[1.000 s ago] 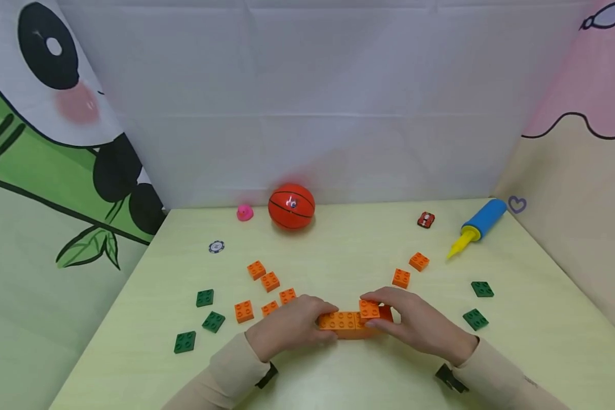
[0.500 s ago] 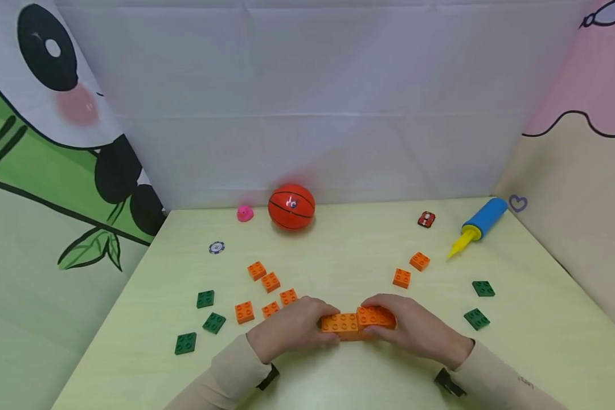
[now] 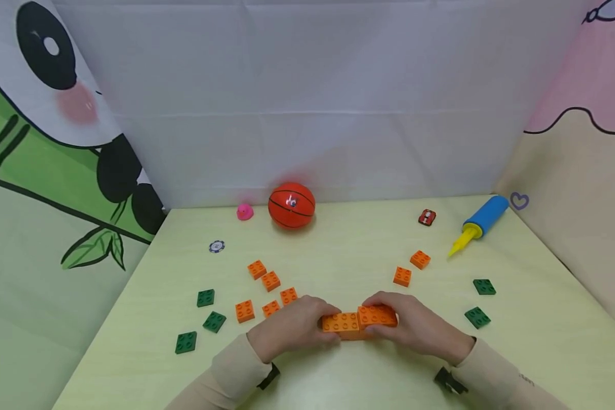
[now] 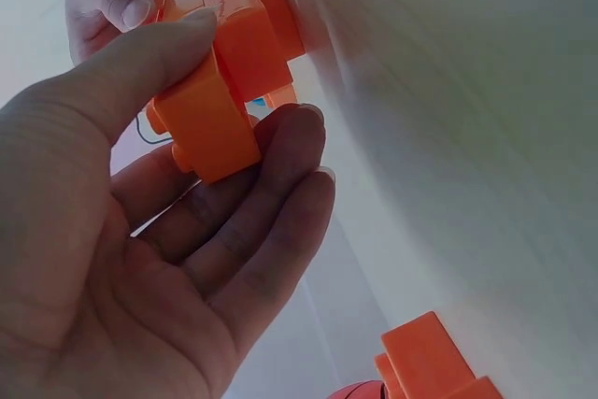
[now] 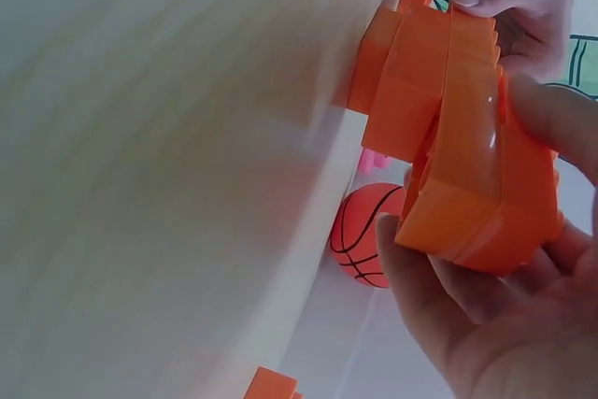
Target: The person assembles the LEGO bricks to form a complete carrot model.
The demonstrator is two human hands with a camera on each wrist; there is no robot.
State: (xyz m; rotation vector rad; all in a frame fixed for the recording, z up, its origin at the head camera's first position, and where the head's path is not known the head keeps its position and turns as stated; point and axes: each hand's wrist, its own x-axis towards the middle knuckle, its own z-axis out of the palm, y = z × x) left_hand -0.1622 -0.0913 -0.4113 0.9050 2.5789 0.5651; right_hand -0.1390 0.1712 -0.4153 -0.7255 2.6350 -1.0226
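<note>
An orange brick assembly (image 3: 359,323) sits on the pale green table (image 3: 338,376) near the front middle. My left hand (image 3: 292,327) grips its left end, thumb on top and fingers behind, as the left wrist view shows the assembly (image 4: 220,91) pinched by the left hand (image 4: 177,193). My right hand (image 3: 415,324) holds the right end, where an upper orange brick (image 3: 376,314) sits pressed onto the row. In the right wrist view the right hand (image 5: 505,259) curls under the assembly (image 5: 458,147).
Loose orange bricks (image 3: 266,287) lie left of my hands, two more (image 3: 410,267) to the right. Green plates (image 3: 205,316) sit left, others (image 3: 479,302) right. A basketball (image 3: 291,205), pink duck (image 3: 244,212), chip (image 3: 216,246), red car (image 3: 426,217) and blue-yellow pump (image 3: 479,223) stand at the back.
The right hand has pushed the upper orange brick down flat onto the row; a second ago it sat raised under the fingertips. The left hand kept its hold.
</note>
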